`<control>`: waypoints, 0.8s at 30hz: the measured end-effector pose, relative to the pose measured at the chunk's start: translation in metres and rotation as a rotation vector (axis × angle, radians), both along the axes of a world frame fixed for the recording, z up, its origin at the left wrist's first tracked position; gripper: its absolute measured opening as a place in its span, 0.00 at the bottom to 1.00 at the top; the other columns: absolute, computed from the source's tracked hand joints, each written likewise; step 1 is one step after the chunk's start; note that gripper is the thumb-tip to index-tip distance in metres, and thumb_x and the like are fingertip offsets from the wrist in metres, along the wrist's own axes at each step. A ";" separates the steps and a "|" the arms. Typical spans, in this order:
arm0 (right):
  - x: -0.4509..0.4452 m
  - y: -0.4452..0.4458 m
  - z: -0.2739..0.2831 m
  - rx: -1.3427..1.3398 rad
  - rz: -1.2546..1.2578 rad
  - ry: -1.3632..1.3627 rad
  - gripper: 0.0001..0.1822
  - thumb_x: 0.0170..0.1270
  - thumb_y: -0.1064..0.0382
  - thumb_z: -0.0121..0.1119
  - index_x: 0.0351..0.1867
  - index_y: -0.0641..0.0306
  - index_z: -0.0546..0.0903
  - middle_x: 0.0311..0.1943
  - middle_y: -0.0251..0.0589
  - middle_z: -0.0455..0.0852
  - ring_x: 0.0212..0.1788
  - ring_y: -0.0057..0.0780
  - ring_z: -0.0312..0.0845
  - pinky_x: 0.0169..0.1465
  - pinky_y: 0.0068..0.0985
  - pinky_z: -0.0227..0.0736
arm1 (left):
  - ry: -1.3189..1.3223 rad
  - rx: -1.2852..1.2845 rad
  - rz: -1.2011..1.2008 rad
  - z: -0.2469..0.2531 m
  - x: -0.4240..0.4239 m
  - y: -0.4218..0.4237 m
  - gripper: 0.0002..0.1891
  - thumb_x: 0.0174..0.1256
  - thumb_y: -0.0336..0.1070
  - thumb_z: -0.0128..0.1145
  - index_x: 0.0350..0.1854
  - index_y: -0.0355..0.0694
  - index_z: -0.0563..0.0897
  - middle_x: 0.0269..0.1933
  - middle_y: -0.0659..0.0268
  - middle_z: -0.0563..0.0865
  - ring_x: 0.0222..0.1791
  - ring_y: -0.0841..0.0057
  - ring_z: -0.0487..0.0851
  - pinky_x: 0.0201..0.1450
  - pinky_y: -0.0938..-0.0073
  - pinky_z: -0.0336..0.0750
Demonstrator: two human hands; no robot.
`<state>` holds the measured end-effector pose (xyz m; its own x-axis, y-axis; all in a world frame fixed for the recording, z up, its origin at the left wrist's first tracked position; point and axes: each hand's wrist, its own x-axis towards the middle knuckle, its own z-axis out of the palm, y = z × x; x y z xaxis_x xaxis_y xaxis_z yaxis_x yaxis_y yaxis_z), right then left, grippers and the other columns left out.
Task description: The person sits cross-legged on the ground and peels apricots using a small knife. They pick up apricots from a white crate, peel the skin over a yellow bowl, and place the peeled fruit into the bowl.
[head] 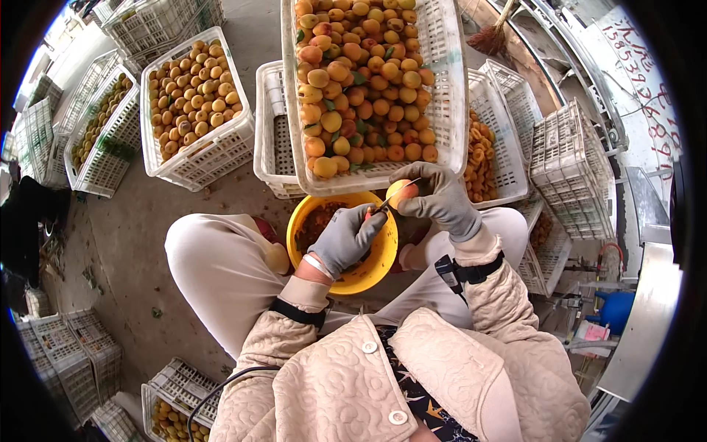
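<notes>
My left hand (347, 235), in a grey work glove, grips a small knife (381, 208) with a reddish handle. The thin blade lies against an apricot (401, 194), which the gloved fingers of my right hand (442, 199) hold; whether it has cut in, I cannot tell. Below both hands, between my feet, stands a yellow plastic bowl (381, 259) with dark scraps and some reddish bits inside, partly hidden by my left hand. Just beyond my hands, a white plastic crate (450, 105) full of whole apricots (364, 83) and a few green leaves rests on other crates.
At the right, a white crate (505, 160) holds orange apricot pieces (479, 160). Another crate of whole apricots (196, 94) stands at the left. Stacked empty-looking crates (574, 166) rise on the right, near a broom (489, 38) and a blue tank (613, 312). A black cable (221, 384) runs by my left sleeve.
</notes>
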<state>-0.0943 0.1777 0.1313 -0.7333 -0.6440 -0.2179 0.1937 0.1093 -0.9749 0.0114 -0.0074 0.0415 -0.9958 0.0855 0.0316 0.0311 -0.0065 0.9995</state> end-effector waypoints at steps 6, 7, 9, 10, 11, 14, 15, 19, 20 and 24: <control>-0.012 -0.004 0.018 0.695 0.436 0.938 0.18 0.53 0.58 0.72 0.45 0.60 0.86 0.42 0.39 0.88 0.51 0.41 0.81 0.57 0.40 0.70 | -0.124 -0.499 -0.096 0.013 -0.001 -0.010 0.23 0.75 0.53 0.56 0.42 0.33 0.86 0.34 0.46 0.87 0.37 0.49 0.86 0.41 0.55 0.78; -0.006 -0.011 0.016 0.886 0.525 1.056 0.15 0.56 0.57 0.70 0.44 0.57 0.87 0.43 0.38 0.89 0.52 0.39 0.80 0.58 0.40 0.69 | -0.129 -0.615 -0.094 0.016 -0.001 -0.010 0.23 0.75 0.54 0.55 0.43 0.34 0.86 0.35 0.47 0.88 0.39 0.49 0.87 0.43 0.54 0.79; 0.013 -0.034 0.009 1.271 0.710 1.284 0.11 0.62 0.56 0.64 0.44 0.52 0.87 0.44 0.35 0.89 0.55 0.33 0.79 0.58 0.40 0.67 | -0.197 -0.713 -0.103 0.022 0.000 -0.001 0.24 0.75 0.56 0.53 0.44 0.37 0.87 0.39 0.47 0.89 0.43 0.48 0.87 0.48 0.50 0.79; 0.021 -0.045 0.002 1.378 0.795 1.348 0.10 0.65 0.56 0.60 0.45 0.48 0.87 0.44 0.32 0.89 0.56 0.29 0.78 0.58 0.40 0.65 | -0.232 -0.735 -0.114 0.022 -0.002 0.004 0.22 0.75 0.54 0.54 0.44 0.37 0.88 0.38 0.47 0.89 0.43 0.48 0.87 0.48 0.51 0.79; 0.027 -0.051 -0.004 1.416 0.851 1.305 0.12 0.65 0.56 0.61 0.48 0.50 0.86 0.44 0.31 0.89 0.56 0.31 0.78 0.58 0.39 0.66 | -0.267 -0.756 -0.125 0.021 -0.003 0.007 0.21 0.74 0.53 0.55 0.43 0.38 0.88 0.38 0.46 0.89 0.43 0.48 0.87 0.47 0.51 0.79; 0.024 -0.041 -0.029 1.383 0.632 1.319 0.13 0.63 0.55 0.63 0.47 0.53 0.86 0.44 0.34 0.89 0.55 0.32 0.79 0.57 0.38 0.67 | -0.278 -0.719 -0.143 0.010 -0.005 -0.002 0.23 0.74 0.54 0.54 0.44 0.36 0.88 0.40 0.44 0.89 0.46 0.46 0.86 0.50 0.51 0.78; 0.019 -0.032 -0.038 1.354 0.498 1.305 0.13 0.63 0.55 0.64 0.47 0.54 0.85 0.45 0.36 0.89 0.55 0.34 0.80 0.57 0.38 0.69 | -0.279 -0.718 -0.149 0.008 -0.005 -0.009 0.23 0.74 0.54 0.54 0.44 0.36 0.88 0.41 0.44 0.89 0.46 0.45 0.86 0.51 0.51 0.78; 0.006 -0.004 -0.027 0.853 -0.014 0.618 0.19 0.59 0.56 0.70 0.49 0.62 0.83 0.49 0.42 0.88 0.52 0.44 0.83 0.57 0.39 0.74 | -0.307 -0.373 0.035 0.027 -0.008 -0.039 0.21 0.77 0.51 0.57 0.47 0.34 0.85 0.33 0.54 0.88 0.38 0.67 0.87 0.45 0.66 0.78; -0.002 0.001 -0.037 0.699 0.013 0.387 0.20 0.65 0.56 0.70 0.53 0.64 0.82 0.51 0.42 0.88 0.52 0.43 0.84 0.58 0.37 0.76 | -0.202 -0.308 0.143 0.027 -0.007 -0.035 0.20 0.77 0.50 0.57 0.48 0.34 0.84 0.31 0.56 0.87 0.37 0.70 0.85 0.44 0.68 0.78; 0.024 -0.012 -0.044 -0.191 -0.011 -0.473 0.20 0.74 0.48 0.61 0.54 0.62 0.81 0.48 0.38 0.87 0.50 0.30 0.84 0.57 0.29 0.77 | 0.115 -0.134 0.283 0.030 -0.012 -0.007 0.17 0.76 0.46 0.57 0.52 0.37 0.81 0.30 0.59 0.85 0.30 0.71 0.83 0.39 0.69 0.77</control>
